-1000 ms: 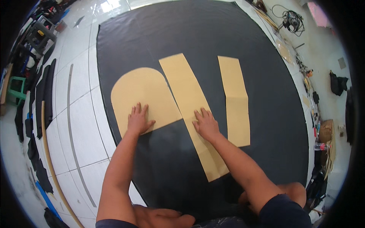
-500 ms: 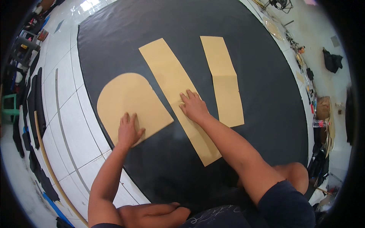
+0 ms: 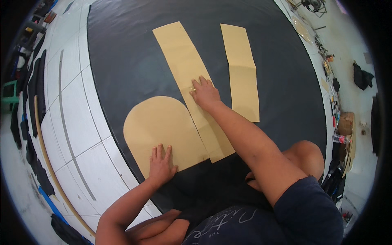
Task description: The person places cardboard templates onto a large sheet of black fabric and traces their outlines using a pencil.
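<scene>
My left hand [image 3: 161, 165] lies with its fingers stretched out on a round-topped tan card pattern piece [image 3: 157, 120], near its lower edge. The piece's straight right side meets a long tan card strip [image 3: 181, 57], close to the strip's lower end. My right hand [image 3: 206, 94] presses on the middle of that strip. A slim pale stick-like thing [image 3: 193, 89] pokes out between its thumb and forefinger; the rest is hidden under the hand. A second tan strip [image 3: 243, 87] with a crease across it lies apart, to the right.
Under the pieces spreads a large black sheet [image 3: 286, 81] on a white tiled floor [image 3: 85, 122]. A long wooden rod [image 3: 45, 151] and a grey strip [image 3: 67, 134] lie at left. A bottle [image 3: 341, 139] and assorted items line the right wall.
My left hand has slid the round-topped piece right and toward me, closing the gap to the long strip. The view has shifted, so both strips appear higher.
</scene>
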`<state>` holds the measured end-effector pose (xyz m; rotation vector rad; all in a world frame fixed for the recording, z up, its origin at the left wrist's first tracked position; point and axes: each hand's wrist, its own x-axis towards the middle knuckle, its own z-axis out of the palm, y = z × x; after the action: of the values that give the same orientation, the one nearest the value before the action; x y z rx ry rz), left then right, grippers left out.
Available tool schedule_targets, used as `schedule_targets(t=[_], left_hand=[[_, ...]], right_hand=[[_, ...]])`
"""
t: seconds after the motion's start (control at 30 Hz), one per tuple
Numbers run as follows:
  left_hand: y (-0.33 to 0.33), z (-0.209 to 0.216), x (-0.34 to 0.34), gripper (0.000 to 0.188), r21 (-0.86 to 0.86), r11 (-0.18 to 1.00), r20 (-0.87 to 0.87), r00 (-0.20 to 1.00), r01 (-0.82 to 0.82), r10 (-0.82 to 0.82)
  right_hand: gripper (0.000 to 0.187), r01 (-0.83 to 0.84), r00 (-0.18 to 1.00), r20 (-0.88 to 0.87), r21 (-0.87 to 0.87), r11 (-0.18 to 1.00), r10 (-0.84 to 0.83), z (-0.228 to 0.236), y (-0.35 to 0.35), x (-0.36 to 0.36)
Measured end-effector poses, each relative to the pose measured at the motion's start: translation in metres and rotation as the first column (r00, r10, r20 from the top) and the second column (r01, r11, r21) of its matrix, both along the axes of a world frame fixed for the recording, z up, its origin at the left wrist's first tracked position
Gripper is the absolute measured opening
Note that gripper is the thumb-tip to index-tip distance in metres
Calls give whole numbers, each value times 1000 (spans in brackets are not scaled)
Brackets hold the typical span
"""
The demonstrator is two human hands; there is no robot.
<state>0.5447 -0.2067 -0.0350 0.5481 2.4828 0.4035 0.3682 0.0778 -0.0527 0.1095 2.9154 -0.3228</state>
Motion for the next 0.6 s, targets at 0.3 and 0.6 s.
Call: schedule_targets(t=[0.3,0.6], left_hand=[[1,5,27,90,-2,999,3,999,35,-35],[3,5,39,94,-43,999,5,1000,-12,12]], right_hand=[[53,-14,999,-30,-30,999,14,-5,1,-1],[55,-45,999,-2,25,999,45,-5,0,0]])
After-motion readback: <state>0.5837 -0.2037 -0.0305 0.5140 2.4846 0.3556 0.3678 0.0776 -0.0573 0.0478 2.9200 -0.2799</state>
